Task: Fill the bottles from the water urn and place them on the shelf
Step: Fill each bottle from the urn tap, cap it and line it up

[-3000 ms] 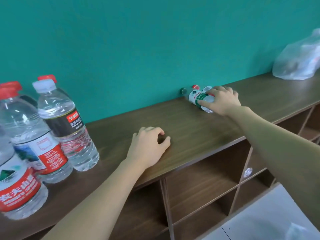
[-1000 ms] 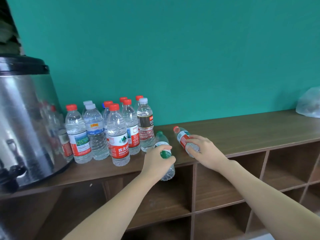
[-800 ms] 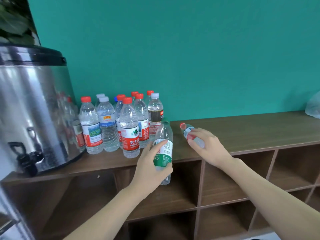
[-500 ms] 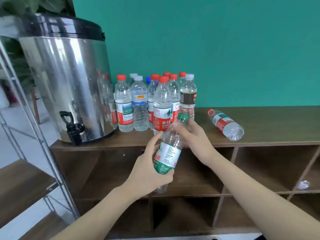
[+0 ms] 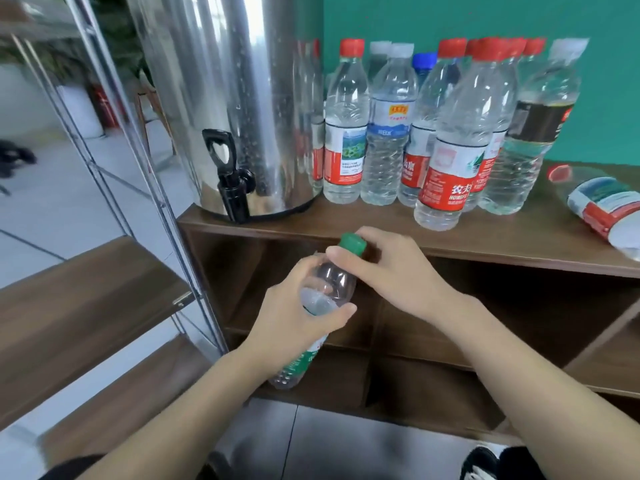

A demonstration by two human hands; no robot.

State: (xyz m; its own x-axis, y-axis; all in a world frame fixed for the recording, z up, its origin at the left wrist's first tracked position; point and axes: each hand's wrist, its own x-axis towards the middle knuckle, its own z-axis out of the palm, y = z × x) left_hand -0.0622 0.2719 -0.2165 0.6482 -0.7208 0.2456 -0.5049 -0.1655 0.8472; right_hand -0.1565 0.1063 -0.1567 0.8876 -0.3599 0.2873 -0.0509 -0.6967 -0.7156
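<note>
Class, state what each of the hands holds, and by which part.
Left hand grips the green-capped bottle around its upper body; right hand pinches its green cap.

1. A teal wall (image 5: 450, 19) fills the upper right of the frame.
2. A metal rack (image 5: 114, 140) with slanted chrome poles stands at the left, carrying dark wooden boards (image 5: 79, 299).
3. Pale floor tiles (image 5: 45, 216) show at the left and along the bottom.
4. A black shoe (image 5: 485, 462) sits in the lower right corner.
5. Blurred green foliage (image 5: 114, 36) lies in the upper left.
</note>
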